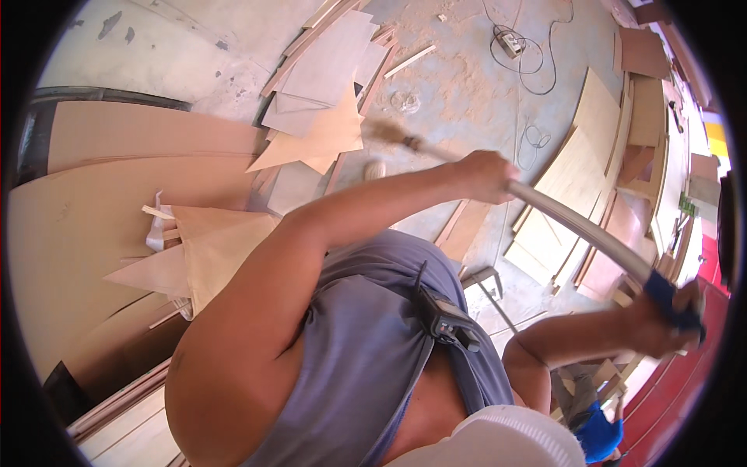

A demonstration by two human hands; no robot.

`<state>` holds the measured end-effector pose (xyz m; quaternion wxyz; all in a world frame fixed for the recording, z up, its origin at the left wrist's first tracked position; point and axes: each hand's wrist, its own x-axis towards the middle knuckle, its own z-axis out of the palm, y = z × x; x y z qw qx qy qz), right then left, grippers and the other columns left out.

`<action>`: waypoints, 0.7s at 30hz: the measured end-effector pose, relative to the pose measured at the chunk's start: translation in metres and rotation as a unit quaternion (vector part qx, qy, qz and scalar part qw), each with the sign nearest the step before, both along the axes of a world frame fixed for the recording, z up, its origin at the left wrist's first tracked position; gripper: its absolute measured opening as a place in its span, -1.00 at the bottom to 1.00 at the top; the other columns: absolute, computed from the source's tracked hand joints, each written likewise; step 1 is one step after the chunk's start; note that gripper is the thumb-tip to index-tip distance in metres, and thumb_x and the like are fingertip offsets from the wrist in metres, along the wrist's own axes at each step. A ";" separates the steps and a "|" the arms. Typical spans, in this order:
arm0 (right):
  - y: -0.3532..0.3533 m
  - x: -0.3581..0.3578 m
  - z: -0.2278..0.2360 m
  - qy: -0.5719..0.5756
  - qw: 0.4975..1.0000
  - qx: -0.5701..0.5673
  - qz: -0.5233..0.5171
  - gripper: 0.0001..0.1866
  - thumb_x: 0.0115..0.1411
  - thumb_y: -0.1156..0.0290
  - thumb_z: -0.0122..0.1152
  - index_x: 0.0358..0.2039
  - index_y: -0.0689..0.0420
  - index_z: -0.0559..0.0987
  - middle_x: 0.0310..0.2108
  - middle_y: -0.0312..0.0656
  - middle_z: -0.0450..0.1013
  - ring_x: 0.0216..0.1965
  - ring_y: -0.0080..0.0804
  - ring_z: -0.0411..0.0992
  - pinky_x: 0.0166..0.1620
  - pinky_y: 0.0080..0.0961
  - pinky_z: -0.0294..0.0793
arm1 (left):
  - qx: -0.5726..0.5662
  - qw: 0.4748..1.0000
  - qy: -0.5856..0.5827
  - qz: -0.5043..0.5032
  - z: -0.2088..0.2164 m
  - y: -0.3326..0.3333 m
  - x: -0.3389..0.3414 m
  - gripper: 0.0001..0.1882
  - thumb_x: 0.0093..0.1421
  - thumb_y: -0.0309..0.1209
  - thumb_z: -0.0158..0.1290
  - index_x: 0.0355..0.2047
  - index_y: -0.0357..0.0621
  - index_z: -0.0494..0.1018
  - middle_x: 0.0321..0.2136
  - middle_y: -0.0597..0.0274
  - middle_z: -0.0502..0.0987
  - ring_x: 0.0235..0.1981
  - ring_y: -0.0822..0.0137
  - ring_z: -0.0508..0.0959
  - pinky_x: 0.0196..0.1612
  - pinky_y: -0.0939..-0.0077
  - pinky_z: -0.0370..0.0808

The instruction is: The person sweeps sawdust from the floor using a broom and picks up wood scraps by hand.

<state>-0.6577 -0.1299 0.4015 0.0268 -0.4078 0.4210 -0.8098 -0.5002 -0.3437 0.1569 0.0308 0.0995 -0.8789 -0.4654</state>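
Note:
A long pale handle (580,222) crosses in front of me, gripped by both hands. It looks like a broom: at its far end a brownish brush head (387,132) is smeared by motion over the floor. My left hand (484,176) is closed round the middle of the handle, its arm stretched across my body. Low on the right, my right hand (661,323) wraps the upper end, by a dark blue covering (666,299). Light brown sawdust (459,86) lies scattered on the grey floor beyond the brush.
Board offcuts (323,74) are piled at the back left; large brown panels (140,140) stand left. Pale plywood sheets (572,171) lie on the right. A power strip (510,43) with a looped cable sits at the back. A person in blue (597,432) is lower right.

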 end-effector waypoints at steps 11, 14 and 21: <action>-0.290 -0.022 -0.046 0.238 0.946 0.220 0.030 -0.72 0.02 0.55 0.18 -0.21 0.29 0.46 -0.28 0.05 0.47 -0.21 -0.21 0.43 -0.09 -0.33 0.40 | -0.125 0.891 0.231 0.371 -0.075 -0.337 -0.146 -0.87 -0.10 -0.34 0.18 -0.49 -0.02 0.56 -0.51 0.14 0.58 -0.36 0.05 0.59 -0.25 0.17 0.52; -0.398 -0.028 -0.096 0.177 0.897 0.389 0.116 -0.67 -0.16 0.81 0.10 -0.33 0.22 0.45 -0.26 -0.06 0.50 -0.19 -0.34 0.41 -0.04 -0.47 0.32 | -0.145 0.869 0.109 0.460 -0.140 -0.413 -0.146 -0.65 -0.03 -0.12 0.19 -0.33 -0.09 0.53 -0.25 0.05 0.57 -0.26 -0.06 0.57 -0.19 0.14 0.52; -0.472 -0.100 -0.077 0.148 0.850 0.452 0.226 -0.75 -0.32 0.66 0.13 -0.52 0.23 0.39 -0.51 -0.14 0.36 -0.43 -0.35 0.32 -0.30 -0.47 0.26 | -0.027 0.920 0.025 0.390 -0.179 -0.347 -0.167 -0.58 0.03 -0.02 0.16 -0.27 -0.08 0.48 -0.31 0.11 0.56 -0.21 0.03 0.56 -0.08 0.03 0.43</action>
